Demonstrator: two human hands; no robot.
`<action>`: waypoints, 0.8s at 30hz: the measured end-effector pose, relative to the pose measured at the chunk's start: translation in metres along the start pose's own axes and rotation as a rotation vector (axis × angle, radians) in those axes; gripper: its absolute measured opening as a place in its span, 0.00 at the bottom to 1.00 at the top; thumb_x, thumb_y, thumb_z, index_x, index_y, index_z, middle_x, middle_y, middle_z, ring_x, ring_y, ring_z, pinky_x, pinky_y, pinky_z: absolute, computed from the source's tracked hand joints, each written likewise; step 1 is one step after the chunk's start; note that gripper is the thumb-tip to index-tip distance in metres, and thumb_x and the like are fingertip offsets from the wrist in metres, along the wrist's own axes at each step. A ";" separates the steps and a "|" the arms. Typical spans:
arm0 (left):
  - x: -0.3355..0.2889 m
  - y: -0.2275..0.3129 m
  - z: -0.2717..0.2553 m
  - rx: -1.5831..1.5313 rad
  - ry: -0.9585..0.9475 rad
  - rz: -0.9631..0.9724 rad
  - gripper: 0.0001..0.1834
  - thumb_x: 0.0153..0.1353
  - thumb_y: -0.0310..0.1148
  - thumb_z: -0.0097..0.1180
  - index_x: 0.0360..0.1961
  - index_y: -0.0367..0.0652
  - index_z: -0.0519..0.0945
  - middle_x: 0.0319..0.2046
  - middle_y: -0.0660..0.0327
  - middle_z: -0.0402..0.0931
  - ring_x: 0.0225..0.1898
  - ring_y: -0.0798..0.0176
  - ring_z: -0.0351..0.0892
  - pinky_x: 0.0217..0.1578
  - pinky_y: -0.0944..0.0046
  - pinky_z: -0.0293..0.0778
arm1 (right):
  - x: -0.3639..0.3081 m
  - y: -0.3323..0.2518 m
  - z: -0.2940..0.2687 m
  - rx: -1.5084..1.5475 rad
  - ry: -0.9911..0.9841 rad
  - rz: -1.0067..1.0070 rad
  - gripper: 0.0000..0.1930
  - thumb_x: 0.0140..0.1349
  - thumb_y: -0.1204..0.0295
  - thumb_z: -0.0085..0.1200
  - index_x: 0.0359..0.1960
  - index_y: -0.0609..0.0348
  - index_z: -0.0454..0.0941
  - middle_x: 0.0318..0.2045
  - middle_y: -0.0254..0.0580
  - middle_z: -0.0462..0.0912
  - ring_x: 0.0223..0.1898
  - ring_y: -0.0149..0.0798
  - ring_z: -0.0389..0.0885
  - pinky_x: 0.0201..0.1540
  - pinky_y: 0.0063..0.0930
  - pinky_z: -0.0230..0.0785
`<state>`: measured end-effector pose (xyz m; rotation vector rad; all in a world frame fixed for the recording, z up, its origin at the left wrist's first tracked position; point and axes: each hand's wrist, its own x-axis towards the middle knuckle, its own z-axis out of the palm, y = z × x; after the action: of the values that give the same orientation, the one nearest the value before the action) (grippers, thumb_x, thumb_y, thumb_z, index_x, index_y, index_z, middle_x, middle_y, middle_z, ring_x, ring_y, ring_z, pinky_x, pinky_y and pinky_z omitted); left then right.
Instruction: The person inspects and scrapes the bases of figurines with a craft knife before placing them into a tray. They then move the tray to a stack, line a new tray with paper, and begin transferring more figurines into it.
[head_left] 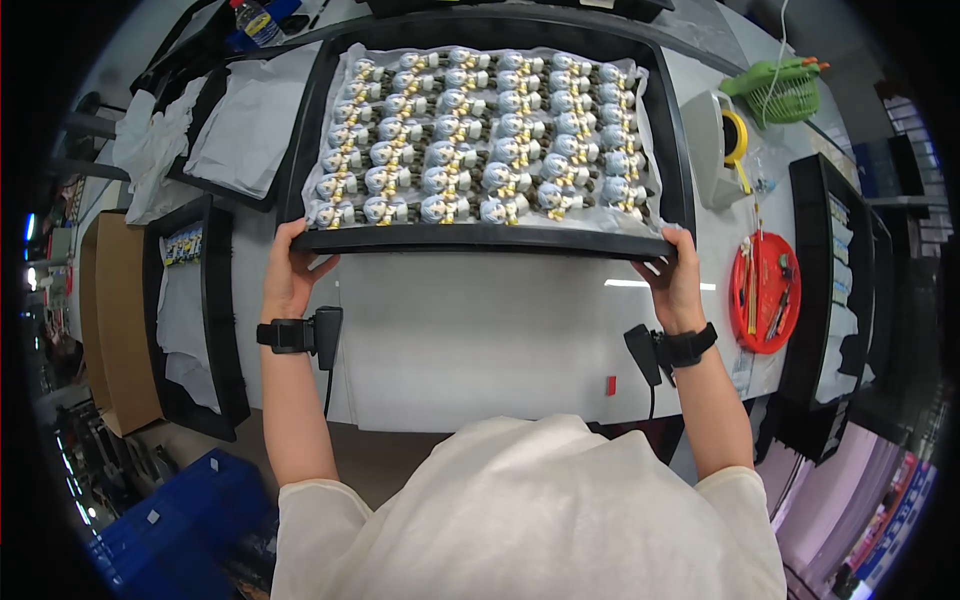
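A large black tray (480, 238) spans the far part of the white table, and both my hands grip its near corners. My left hand (292, 272) is closed round the near left corner, the thumb below the rim. At the near right corner my right hand (676, 277) is wrapped the same way. White lining paper (645, 150) covers the tray's inside. Rows of small painted figurines (450, 150) with pale blue hair lie on it, sideways. Whether the tray touches the table or is lifted, I cannot tell. Each wrist wears a black strap with a small device.
On the right are a red round basin (765, 340) of tools, a yellow tape roll (735, 137) and a green basket (790, 95). Black trays (808, 290) flank the table, another (222, 310) at left beside a cardboard box (125, 320). A tiny red piece (611, 385) lies near.
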<state>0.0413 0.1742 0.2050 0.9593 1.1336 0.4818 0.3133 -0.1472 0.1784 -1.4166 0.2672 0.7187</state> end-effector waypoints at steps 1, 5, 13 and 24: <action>-0.002 0.002 0.001 0.001 -0.019 -0.032 0.16 0.44 0.42 0.54 0.33 0.46 0.72 0.34 0.62 0.70 0.39 0.64 0.68 0.43 0.52 0.64 | 0.001 -0.003 -0.001 -0.013 -0.015 0.010 0.12 0.48 0.58 0.50 0.27 0.53 0.71 0.27 0.30 0.72 0.33 0.29 0.69 0.37 0.26 0.64; 0.006 0.000 0.006 0.007 -0.021 -0.044 0.20 0.45 0.45 0.50 0.36 0.43 0.71 0.36 0.58 0.70 0.42 0.60 0.67 0.43 0.52 0.64 | -0.002 -0.013 0.000 -0.028 -0.048 0.016 0.13 0.48 0.59 0.52 0.30 0.53 0.71 0.27 0.29 0.72 0.31 0.27 0.70 0.34 0.22 0.64; -0.006 -0.003 0.005 -0.051 -0.035 -0.034 0.21 0.46 0.44 0.46 0.38 0.42 0.71 0.39 0.55 0.70 0.43 0.59 0.68 0.39 0.51 0.67 | 0.002 -0.025 -0.003 -0.075 -0.102 0.059 0.14 0.46 0.61 0.54 0.30 0.56 0.71 0.27 0.33 0.72 0.30 0.30 0.71 0.33 0.27 0.67; 0.001 0.008 -0.004 0.008 -0.088 -0.024 0.22 0.48 0.45 0.47 0.39 0.41 0.71 0.38 0.55 0.71 0.43 0.59 0.69 0.39 0.52 0.67 | -0.013 -0.022 -0.003 -0.062 -0.098 0.076 0.15 0.47 0.60 0.53 0.31 0.57 0.72 0.28 0.35 0.72 0.31 0.32 0.72 0.36 0.32 0.69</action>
<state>0.0390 0.1812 0.2107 0.9638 1.0678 0.4116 0.3174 -0.1538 0.2023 -1.4314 0.2253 0.8627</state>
